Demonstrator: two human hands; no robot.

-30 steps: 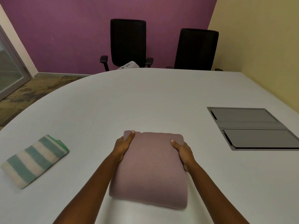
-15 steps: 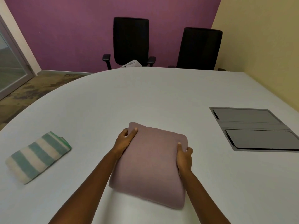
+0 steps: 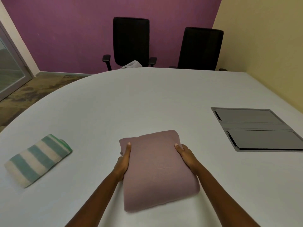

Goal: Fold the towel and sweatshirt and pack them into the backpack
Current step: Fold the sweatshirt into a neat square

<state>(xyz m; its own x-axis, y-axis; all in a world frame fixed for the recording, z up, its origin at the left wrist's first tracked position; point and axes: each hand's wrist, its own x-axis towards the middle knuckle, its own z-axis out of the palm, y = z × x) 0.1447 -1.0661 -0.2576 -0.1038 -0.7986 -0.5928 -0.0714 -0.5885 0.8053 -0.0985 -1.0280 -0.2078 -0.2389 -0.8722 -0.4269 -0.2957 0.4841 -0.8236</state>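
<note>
Both sides gripped: my left hand (image 3: pixel 123 163) clamps the folded pink sweatshirt (image 3: pixel 157 169) at nine o'clock, right hand (image 3: pixel 186 156) at three, long axis running six to twelve.

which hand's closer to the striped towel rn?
Left. The left hand grips the edge of the pink sweatshirt facing the striped towel; the right hand holds its opposite edge, farther away.
</note>
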